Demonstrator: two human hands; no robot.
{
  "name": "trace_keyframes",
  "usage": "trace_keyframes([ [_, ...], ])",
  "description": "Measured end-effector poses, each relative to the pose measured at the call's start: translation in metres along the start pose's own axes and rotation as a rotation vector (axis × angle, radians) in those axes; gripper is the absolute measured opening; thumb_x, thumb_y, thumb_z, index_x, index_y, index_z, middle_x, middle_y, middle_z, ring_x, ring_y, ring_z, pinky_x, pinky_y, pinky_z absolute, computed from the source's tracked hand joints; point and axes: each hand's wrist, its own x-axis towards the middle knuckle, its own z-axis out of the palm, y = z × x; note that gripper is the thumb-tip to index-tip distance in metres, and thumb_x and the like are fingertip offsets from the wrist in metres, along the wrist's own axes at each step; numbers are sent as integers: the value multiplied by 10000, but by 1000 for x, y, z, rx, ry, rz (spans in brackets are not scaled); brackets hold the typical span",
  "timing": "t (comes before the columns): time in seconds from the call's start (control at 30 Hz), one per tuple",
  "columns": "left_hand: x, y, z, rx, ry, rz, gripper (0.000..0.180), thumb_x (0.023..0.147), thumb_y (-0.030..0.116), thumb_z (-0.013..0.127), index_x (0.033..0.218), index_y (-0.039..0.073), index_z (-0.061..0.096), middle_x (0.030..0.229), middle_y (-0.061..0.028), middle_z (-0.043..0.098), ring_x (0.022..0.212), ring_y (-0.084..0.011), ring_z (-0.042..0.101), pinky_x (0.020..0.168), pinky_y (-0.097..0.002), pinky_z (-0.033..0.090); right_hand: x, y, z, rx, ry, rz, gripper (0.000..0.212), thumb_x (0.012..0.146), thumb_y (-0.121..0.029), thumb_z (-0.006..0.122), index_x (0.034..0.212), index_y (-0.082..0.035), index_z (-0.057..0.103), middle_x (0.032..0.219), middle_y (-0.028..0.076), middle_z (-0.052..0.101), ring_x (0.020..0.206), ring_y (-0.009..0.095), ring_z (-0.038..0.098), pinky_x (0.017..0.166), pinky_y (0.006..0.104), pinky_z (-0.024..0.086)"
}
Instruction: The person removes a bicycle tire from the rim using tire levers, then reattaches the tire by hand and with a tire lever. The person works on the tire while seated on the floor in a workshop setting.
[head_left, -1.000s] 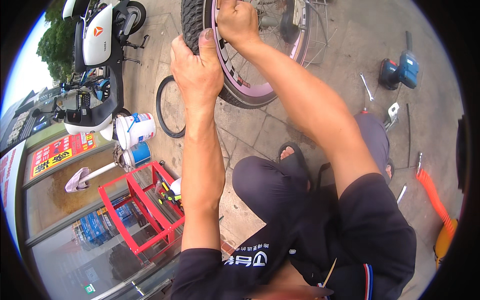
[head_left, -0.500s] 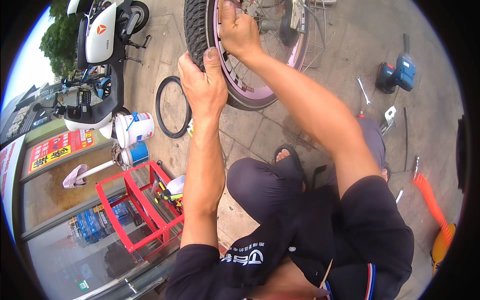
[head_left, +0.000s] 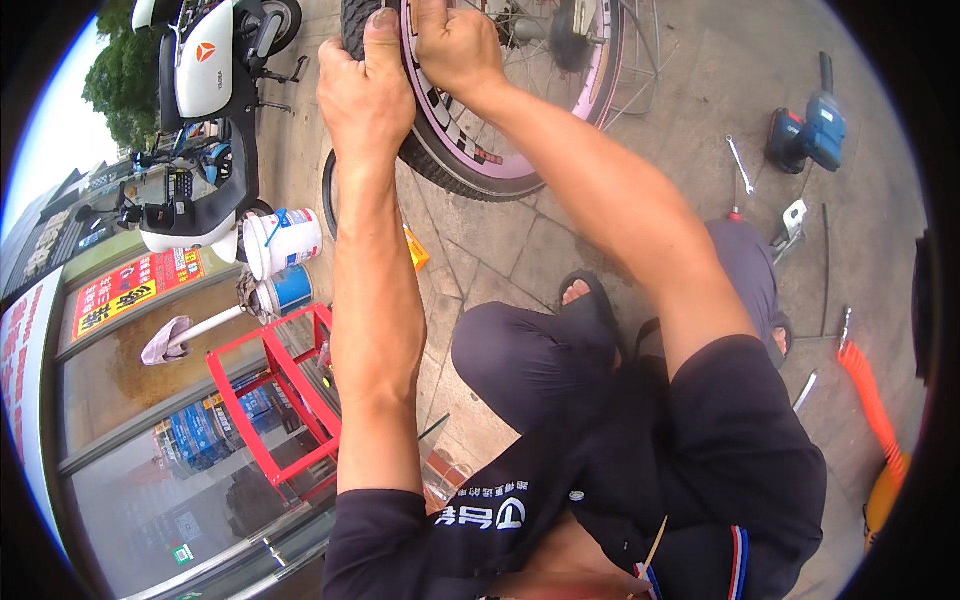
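Note:
A bicycle wheel with a knobby black tyre (head_left: 440,165) and a pink rim (head_left: 520,180) stands at the top of the view, its upper part cut off. My left hand (head_left: 365,95) grips the tyre from its outer left side, thumb lying up along the tread. Closed at the rim's inner edge is my right hand (head_left: 458,48), its thumb pressed toward the tyre; the fingertips are hidden behind the fist. Both arms reach forward and the hands are close together. Spokes and a dark hub part (head_left: 572,45) show right of my right hand.
Right on the paving lie a blue cordless power tool (head_left: 822,130), a wrench (head_left: 740,165), a metal lever (head_left: 792,225) and an orange coiled hose (head_left: 870,390). Left are a red metal rack (head_left: 275,465), a white bucket (head_left: 283,245), a loose black tyre (head_left: 330,195) and a white scooter (head_left: 205,75).
Both hands and the wheel have shifted left and slightly up in the view. The hands stay on the wheel. My left forearm now covers more of the loose tyre, and a yellow-orange box shows beside it.

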Motion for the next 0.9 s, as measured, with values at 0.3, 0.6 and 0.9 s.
trace_keyframes([
  [0.3,-13,0,-1,109,-66,31,810,950,576,605,1238,-176,515,998,-370,662,1016,-515,644,898,-487,505,-5,5,-4,-15,-38,-30,573,1046,-403,424,745,-2,701,689,301,620,693,477,658,651,549,503],
  [0.6,-52,-25,9,-78,17,40,776,948,564,631,1223,-152,517,1139,-336,591,1089,-453,589,959,-472,462,-7,-2,-31,93,-177,-23,512,1027,-386,487,791,33,665,710,249,638,718,451,649,690,500,506],
  [0.9,-48,-13,-3,-318,-183,-42,573,839,321,806,1177,-80,575,1060,-190,712,959,-249,694,854,-369,541,-36,19,-44,-34,122,-523,230,860,-246,693,1037,-100,677,1022,80,675,1001,309,574,927,431,394],
])
